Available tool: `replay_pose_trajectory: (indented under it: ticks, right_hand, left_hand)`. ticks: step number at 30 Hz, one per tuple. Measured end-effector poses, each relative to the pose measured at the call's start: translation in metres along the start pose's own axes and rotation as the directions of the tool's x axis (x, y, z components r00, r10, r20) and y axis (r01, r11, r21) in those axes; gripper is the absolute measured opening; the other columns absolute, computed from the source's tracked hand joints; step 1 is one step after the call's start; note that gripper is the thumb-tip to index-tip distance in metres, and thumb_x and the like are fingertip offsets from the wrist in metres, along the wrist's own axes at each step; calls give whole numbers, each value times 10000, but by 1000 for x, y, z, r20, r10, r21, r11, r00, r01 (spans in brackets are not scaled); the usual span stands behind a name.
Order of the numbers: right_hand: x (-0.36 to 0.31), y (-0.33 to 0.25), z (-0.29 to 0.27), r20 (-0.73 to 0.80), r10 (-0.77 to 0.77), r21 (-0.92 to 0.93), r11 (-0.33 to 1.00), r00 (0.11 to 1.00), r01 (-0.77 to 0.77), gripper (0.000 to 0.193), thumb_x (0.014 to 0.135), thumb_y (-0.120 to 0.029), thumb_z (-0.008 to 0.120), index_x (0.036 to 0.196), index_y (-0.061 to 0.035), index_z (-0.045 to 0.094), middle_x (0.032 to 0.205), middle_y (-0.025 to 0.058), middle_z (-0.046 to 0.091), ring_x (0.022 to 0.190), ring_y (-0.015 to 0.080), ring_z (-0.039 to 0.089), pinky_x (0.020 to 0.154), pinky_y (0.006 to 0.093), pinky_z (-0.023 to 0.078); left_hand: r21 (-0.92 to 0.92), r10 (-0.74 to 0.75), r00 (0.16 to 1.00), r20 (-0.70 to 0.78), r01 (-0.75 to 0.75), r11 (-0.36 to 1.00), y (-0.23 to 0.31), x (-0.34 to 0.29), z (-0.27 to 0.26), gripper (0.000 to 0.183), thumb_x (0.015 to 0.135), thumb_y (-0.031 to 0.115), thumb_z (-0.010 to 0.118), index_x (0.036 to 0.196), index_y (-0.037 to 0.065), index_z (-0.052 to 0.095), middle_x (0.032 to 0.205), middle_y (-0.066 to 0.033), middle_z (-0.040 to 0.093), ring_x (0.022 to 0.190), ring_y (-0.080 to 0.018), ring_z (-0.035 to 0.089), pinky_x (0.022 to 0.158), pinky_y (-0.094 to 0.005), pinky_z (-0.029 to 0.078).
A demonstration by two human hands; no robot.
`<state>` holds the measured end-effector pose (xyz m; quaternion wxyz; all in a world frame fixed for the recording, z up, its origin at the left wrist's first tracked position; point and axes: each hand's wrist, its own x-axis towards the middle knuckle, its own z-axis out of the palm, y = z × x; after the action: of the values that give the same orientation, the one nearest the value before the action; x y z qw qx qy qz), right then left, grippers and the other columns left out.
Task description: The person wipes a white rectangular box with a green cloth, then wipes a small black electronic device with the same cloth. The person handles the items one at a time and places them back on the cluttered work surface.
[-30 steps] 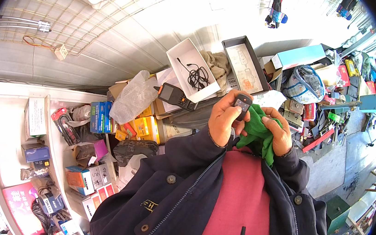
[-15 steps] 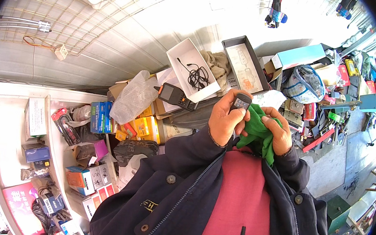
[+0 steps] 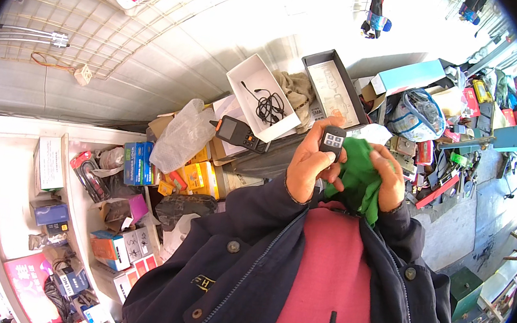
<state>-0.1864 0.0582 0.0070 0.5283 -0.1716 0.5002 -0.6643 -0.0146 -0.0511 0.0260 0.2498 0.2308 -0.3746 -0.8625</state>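
My left hand (image 3: 306, 167) grips a small black remote key fob (image 3: 333, 140), its buttoned face turned up and my thumb at its lower edge. Beside it, my right hand (image 3: 389, 179) has its fingers closed on a green cloth (image 3: 359, 173), which hangs down in folds in front of my chest. The cloth lies close to my left fingers; whether they touch it I cannot tell. Beyond my left hand a white box (image 3: 243, 73) holds a coiled black cable (image 3: 270, 107). A black handheld device with a screen and keypad (image 3: 240, 134) lies left of that box.
Behind my hands stands an open dark-rimmed box (image 3: 354, 102). A bag of bubble wrap (image 3: 186, 134) and yellow boxes (image 3: 204, 178) sit at left, above white shelving (image 3: 6, 196) with cartons. A blue-white bag (image 3: 418, 116) and mixed tools crowd the right bench.
The key fob has risen slightly and turned more squarely to view. My right hand and the green cloth have shifted, with the cloth bunched differently.
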Motion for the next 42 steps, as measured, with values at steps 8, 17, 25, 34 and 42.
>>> replay_pose_trajectory:
  ticks: [8,17,25,34,42]
  right_hand:
    - [-7,-15,30,203,-349,-448,797,915,404,154,926,-72,721,1073,-57,677,1360,143,557,1193,201,583,975,314,456]
    - [9,-8,44,125,-303,-256,910,945,326,391,908,3,699,1254,-6,517,1113,86,648,985,125,617,846,274,515]
    - [7,-6,27,99,-179,34,984,979,176,316,966,63,536,1273,-10,511,1076,109,681,845,181,685,666,310,574]
    - [2,-13,28,88,-215,58,976,973,211,334,963,-12,650,1277,-55,547,1069,57,663,935,146,651,849,284,540]
    - [7,1,27,127,-411,-383,819,903,427,230,952,-16,699,1133,-46,560,962,20,635,846,92,585,745,252,511]
  left_hand:
    - [425,110,988,112,-147,893,-10,4,8,822,842,-57,386,1630,72,191,1299,-168,565,913,-212,660,757,-324,570]
    - [475,253,952,171,-305,826,-14,1,11,809,861,-107,357,1628,90,191,1269,-99,518,940,-144,577,800,-287,512]
    - [328,56,989,136,-98,940,3,-4,12,799,886,-55,378,1637,111,159,1157,-86,531,806,-136,519,809,-318,520]
    - [303,118,982,149,-159,940,-13,-1,10,813,883,-74,415,1639,99,169,1217,-97,534,926,-158,577,880,-329,519]
    - [398,122,974,189,-190,898,-21,-2,11,841,875,-108,382,1641,135,135,1267,-87,483,905,-130,525,814,-274,478]
